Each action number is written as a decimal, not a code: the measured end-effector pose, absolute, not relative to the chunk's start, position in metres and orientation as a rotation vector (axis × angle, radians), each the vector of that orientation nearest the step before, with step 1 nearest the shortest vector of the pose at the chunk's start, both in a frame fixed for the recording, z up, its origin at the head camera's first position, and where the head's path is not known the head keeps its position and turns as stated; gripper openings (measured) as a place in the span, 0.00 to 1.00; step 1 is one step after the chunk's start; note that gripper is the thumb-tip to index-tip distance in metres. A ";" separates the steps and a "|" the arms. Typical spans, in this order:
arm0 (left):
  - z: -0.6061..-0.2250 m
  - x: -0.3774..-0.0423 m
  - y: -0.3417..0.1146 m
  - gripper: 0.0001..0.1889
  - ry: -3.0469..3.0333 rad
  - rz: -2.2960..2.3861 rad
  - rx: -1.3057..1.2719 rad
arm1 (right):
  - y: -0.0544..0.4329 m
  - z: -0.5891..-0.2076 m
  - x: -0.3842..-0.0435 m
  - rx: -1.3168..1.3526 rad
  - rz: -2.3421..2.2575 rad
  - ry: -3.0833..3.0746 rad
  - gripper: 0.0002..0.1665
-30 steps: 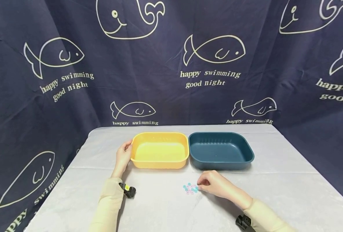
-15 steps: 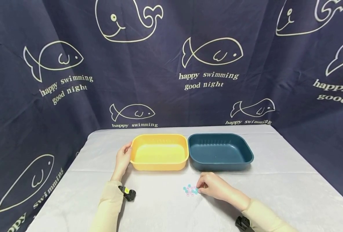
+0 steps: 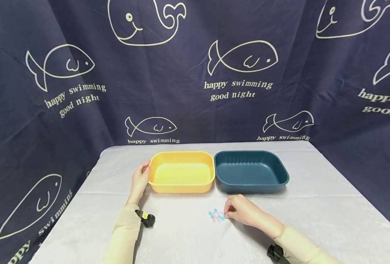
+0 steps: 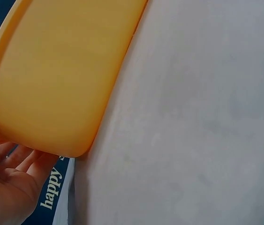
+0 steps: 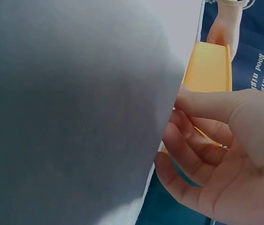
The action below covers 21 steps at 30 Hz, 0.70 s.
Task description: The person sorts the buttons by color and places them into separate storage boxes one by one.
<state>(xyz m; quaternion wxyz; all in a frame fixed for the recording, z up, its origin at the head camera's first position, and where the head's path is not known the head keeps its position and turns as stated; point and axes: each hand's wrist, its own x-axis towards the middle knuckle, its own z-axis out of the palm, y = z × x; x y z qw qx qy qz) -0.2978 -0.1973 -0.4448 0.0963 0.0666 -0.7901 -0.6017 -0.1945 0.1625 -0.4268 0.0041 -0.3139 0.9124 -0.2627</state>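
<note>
Navy fish-printed curtains (image 3: pixel 185 84) back a pale-covered desk (image 3: pixel 181 231). On it lie pink and blue beads (image 3: pixel 215 215); the right hand (image 3: pixel 242 211) bends its fingers at their edge, any pinch unclear. The left hand (image 3: pixel 140 180) touches the yellow bin (image 3: pixel 181 188), beside the teal bin (image 3: pixel 251 189), grip unclear.

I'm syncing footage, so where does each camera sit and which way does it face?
Head: head-worn, facing forward and down at the small round pink and blue pieces and yellow rectangular plastic tub; left hand and right hand show.
Left wrist: worn there, facing the yellow tub; left hand shows.
Right wrist: worn there, facing the pale grey tabletop cloth; both hands show.
Both wrist views share the yellow tub and left hand.
</note>
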 end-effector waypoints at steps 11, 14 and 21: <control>-0.444 -0.301 -0.199 0.21 -2.330 -1.780 0.191 | 0.162 -0.426 -0.193 -1.013 -0.766 2.890 0.08; -0.445 -0.301 -0.199 0.21 -2.335 -1.775 0.191 | 0.162 -0.427 -0.193 -1.023 -0.764 2.884 0.08; -0.445 -0.300 -0.199 0.21 -2.333 -1.765 0.181 | 0.162 -0.428 -0.193 -0.998 -0.784 2.855 0.07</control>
